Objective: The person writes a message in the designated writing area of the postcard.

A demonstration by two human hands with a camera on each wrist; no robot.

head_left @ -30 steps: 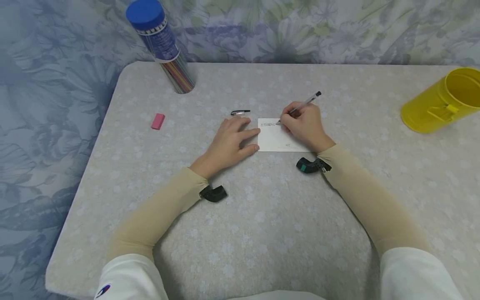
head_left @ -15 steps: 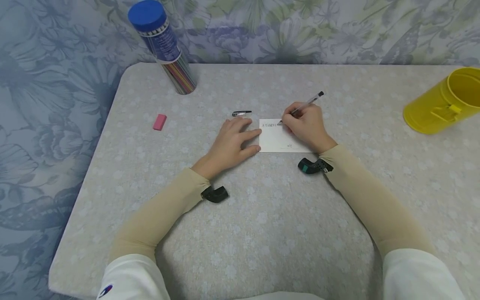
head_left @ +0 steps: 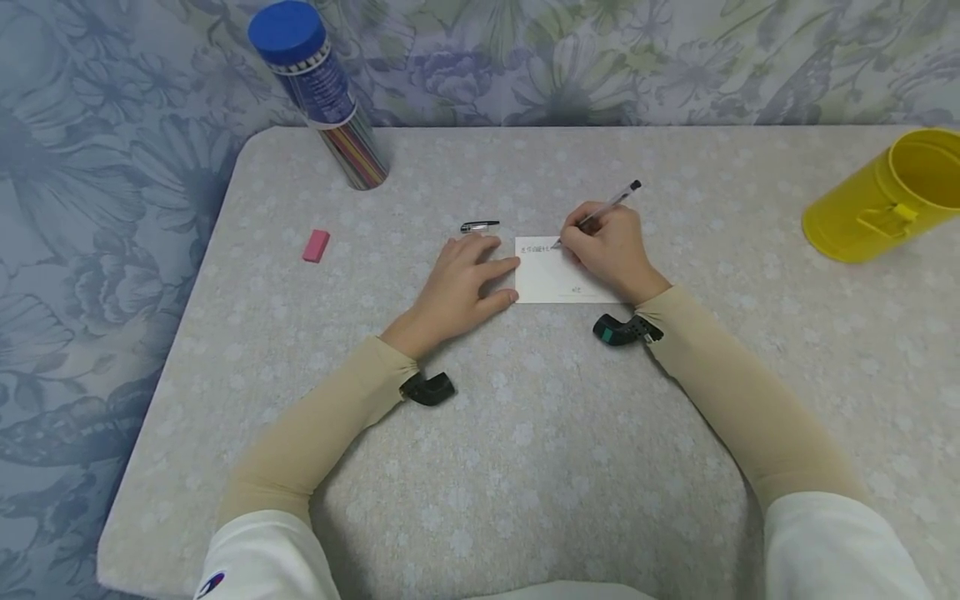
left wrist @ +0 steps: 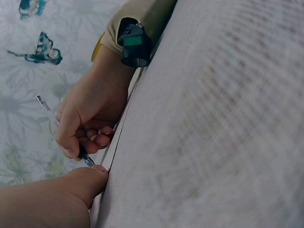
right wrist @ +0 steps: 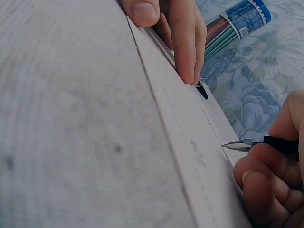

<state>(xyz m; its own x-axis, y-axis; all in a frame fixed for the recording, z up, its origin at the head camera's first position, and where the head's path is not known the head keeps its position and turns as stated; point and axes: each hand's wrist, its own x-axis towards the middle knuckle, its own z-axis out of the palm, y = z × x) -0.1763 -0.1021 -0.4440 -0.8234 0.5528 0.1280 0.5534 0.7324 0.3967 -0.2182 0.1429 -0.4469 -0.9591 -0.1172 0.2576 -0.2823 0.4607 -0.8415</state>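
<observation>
A white card [head_left: 547, 279] lies on the table, with a short line of handwriting near its top edge and a small mark low down. My right hand [head_left: 611, 246] pinches a clear pen [head_left: 618, 197] with a black end, its tip at the end of the written line. In the right wrist view the metal tip of the pen [right wrist: 235, 144] meets the card. Fingers spread, my left hand [head_left: 457, 283] rests flat, its index finger and thumb touching the left edge of the card. Just beyond that hand lies the pen cap [head_left: 480, 226].
A pink eraser [head_left: 316, 246] lies on the left side of the table [head_left: 480, 467]. At the back left stands a blue-lidded tube [head_left: 326, 100] of coloured pencils. A yellow cup-like container [head_left: 855, 212] stands at the right. A floral wall covering borders the back and left.
The pen tip makes only slight movements at the end of the written line. The left hand stays in place on the card's edge; the whole view shifts a little.
</observation>
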